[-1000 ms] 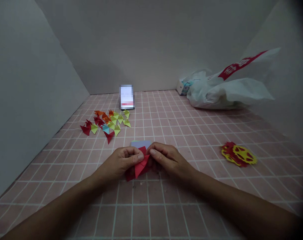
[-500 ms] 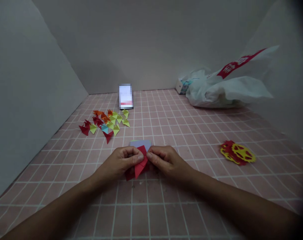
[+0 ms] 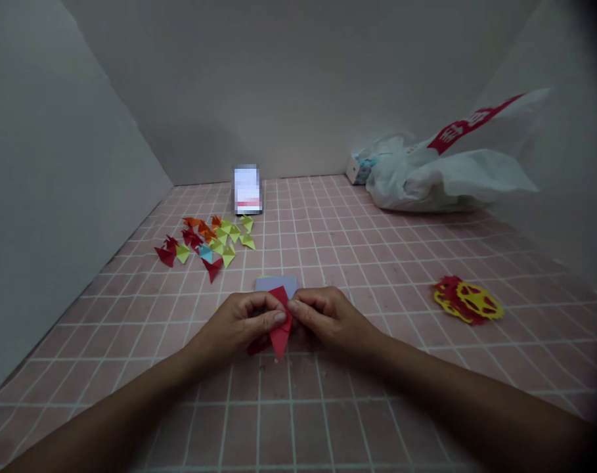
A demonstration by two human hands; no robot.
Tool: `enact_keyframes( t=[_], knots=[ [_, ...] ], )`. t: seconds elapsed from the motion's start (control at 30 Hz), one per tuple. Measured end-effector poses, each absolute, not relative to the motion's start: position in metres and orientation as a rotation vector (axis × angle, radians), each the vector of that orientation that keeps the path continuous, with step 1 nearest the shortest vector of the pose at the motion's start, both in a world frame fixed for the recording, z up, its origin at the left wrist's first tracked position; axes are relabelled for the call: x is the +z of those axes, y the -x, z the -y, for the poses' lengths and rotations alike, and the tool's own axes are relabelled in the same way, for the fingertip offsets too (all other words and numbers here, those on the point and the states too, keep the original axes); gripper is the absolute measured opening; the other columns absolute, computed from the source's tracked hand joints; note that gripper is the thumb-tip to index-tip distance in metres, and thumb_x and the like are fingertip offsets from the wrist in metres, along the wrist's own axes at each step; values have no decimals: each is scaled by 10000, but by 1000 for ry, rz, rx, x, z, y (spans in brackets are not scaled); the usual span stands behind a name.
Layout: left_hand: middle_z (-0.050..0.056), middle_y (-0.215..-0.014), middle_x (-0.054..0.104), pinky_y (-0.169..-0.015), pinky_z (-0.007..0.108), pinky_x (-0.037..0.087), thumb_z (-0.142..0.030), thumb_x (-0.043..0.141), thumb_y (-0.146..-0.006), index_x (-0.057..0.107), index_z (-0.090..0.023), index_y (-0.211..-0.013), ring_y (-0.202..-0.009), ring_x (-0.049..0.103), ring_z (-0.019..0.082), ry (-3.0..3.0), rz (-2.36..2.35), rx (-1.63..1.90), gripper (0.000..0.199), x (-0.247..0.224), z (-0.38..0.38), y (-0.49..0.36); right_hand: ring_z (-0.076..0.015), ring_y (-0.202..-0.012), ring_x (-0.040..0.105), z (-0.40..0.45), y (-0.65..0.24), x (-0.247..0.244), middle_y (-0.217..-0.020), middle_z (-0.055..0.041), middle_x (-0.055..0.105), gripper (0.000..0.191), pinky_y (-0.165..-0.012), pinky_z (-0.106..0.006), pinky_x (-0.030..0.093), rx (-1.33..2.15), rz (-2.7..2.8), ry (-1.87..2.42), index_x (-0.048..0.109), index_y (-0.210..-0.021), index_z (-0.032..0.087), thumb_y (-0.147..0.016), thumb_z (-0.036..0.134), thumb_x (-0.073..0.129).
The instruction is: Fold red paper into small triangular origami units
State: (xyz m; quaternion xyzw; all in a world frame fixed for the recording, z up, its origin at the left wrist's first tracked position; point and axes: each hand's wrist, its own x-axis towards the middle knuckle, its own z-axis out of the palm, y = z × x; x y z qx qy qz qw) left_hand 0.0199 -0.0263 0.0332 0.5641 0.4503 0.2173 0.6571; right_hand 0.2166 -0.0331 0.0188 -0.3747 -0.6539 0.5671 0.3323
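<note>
Take the lilac paper [image 3: 277, 283] on the pink, tiled bench [image 3: 243, 427] as your landmark. Your folded red paper [image 3: 280, 340] is at its near edge, partly in front of it, with a pointed tip aimed toward you. Your left hand [image 3: 249, 322] has its grip closed on the red paper, thumb pressed on the top face. Your right hand [image 3: 325, 315] pinches the right edge of the same piece between thumb and forefinger, so all 2 grips are on it. A darker red corner [image 3: 257, 347] shows under your left hand, nearer you than the lilac paper; you cannot tell whether it belongs to the same piece.

Beyond the lilac paper and to its left lie small folded paper birds [image 3: 228, 256] in red, orange, yellow and 1 blue. Farther behind it stands a phone [image 3: 247, 187], its screen blurred. Well to its right are yellow and red cutouts [image 3: 494, 306], overlapping. Behind it on the right, a white plastic bag [image 3: 441, 184] sits against a small box [image 3: 355, 171].
</note>
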Motion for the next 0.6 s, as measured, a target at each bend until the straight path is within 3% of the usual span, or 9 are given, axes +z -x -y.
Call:
enact_keyframes(
  t=[0.17,0.4,0.6],
  knots=[
    [-35,-593,521,-491,217,265,-461,639,-858,638,-162,-774,-507,373,79,-1214,-966,505,310,32,28,-19,-100,-571,452,33,-218,17,-641,8,512,401,-537,-239,351,1512,1634,896,521,-670,169,-987,404,451],
    [-47,-587,501,-479,208,242,-464,673,-835,584,-170,-743,-495,359,69,-1134,-971,530,321,31,28,-19,-105,-597,505,33,-219,17,-680,24,553,210,-570,-238,391,1521,1535,830,537,-831,185,-974,338,514],
    [-51,-572,486,-482,212,253,-462,644,-842,592,-166,-752,-493,368,76,-1224,-1011,505,314,33,28,-19,-97,-565,478,33,-217,18,-642,26,543,229,-544,-232,371,1441,1630,900,558,-745,174,-943,283,524]
  ],
)
